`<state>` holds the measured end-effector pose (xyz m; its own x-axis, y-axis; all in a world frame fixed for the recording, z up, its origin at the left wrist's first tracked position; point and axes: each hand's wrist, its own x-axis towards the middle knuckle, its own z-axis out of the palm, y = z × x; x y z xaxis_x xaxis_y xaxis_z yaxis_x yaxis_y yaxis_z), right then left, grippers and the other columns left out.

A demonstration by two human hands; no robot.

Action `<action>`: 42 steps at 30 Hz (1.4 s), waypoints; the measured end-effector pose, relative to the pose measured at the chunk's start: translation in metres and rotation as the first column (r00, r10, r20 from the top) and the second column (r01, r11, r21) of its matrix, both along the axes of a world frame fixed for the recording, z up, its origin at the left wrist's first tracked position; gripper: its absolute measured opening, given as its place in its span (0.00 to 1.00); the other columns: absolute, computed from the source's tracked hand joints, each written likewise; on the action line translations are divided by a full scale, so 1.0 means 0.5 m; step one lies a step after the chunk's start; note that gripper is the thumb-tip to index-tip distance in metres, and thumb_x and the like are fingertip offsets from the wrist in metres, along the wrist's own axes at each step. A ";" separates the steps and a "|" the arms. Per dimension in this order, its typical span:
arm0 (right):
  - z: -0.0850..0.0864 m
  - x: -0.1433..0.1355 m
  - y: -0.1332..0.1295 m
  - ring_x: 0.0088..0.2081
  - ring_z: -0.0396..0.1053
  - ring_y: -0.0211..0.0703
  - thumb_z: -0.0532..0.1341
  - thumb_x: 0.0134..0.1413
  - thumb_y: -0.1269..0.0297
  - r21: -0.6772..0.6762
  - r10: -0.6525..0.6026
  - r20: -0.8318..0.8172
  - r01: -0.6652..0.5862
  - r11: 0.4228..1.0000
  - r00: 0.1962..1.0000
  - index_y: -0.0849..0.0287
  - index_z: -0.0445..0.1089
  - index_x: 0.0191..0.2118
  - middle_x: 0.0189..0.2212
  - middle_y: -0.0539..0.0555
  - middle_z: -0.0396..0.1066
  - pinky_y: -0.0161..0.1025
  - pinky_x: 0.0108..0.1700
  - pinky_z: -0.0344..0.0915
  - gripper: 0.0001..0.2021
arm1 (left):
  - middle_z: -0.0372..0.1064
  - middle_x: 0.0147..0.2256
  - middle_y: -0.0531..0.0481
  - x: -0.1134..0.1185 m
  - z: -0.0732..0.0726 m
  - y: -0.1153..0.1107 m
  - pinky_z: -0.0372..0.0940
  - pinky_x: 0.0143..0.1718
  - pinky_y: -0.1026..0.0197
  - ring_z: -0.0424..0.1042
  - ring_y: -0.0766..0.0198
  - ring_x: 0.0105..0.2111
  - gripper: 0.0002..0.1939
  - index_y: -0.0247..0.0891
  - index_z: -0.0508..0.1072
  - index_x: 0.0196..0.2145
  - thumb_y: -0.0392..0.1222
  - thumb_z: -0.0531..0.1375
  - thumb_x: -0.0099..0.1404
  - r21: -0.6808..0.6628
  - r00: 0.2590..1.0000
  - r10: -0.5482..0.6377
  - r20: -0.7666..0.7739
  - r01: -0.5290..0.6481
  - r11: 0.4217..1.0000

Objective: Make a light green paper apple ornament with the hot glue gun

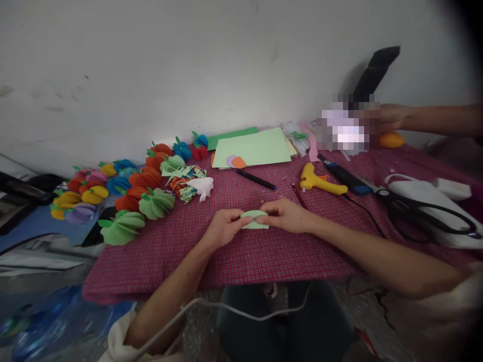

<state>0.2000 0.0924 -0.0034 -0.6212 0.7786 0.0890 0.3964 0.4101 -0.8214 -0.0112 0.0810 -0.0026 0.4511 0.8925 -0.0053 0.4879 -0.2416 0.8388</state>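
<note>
A small light green paper piece (255, 224), curved along its top edge, is held over the front middle of the red checked cloth. My left hand (226, 226) pinches its left part, with the thumb on the near face. On the other side, my right hand (283, 215) pinches the right part the same way. The two thumb tips nearly meet at the paper's middle. A dark pen (255, 179) lies just beyond my hands. Farther right rests a yellow glue gun (320, 182).
Folded-paper pumpkins (145, 177) fill the left side. Green sheets (252, 148) lie at the back, near a pile of paper strips (186, 182). Large black-handled scissors (422, 211) are at right. Another person's arm (433, 119) reaches in at the upper right. A white cable (241, 312) crosses below the table edge.
</note>
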 end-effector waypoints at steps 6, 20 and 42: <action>-0.008 -0.005 -0.009 0.19 0.51 0.32 0.54 0.56 0.55 0.035 -0.014 0.093 0.011 0.999 0.996 0.59 0.61 0.19 0.15 0.43 0.51 0.32 0.22 0.46 0.18 | 0.66 0.25 0.54 0.006 0.003 -0.009 0.56 0.27 0.67 0.61 0.70 0.25 0.15 0.35 0.73 0.32 0.50 0.55 0.61 -0.009 0.998 -0.031 0.058 0.031 0.999; -0.001 -0.006 -0.017 0.20 0.57 0.33 0.52 0.59 0.56 0.132 0.013 0.126 -0.029 0.991 0.992 0.59 0.63 0.20 0.16 0.45 0.57 0.33 0.24 0.49 0.19 | 0.69 0.29 0.52 0.005 0.009 -0.015 0.58 0.29 0.67 0.64 0.69 0.28 0.13 0.35 0.72 0.35 0.47 0.54 0.63 0.015 0.991 -0.101 0.084 0.100 0.995; 0.003 -0.016 -0.019 0.25 0.65 0.36 0.60 0.51 0.55 -0.204 -0.031 -0.078 0.015 0.979 0.996 0.61 0.70 0.30 0.22 0.48 0.69 0.33 0.27 0.59 0.13 | 0.51 0.18 0.59 -0.011 0.010 -0.005 0.45 0.20 0.67 0.50 0.73 0.20 0.17 0.34 0.64 0.20 0.49 0.56 0.60 -0.003 0.999 -0.041 -0.013 0.041 0.999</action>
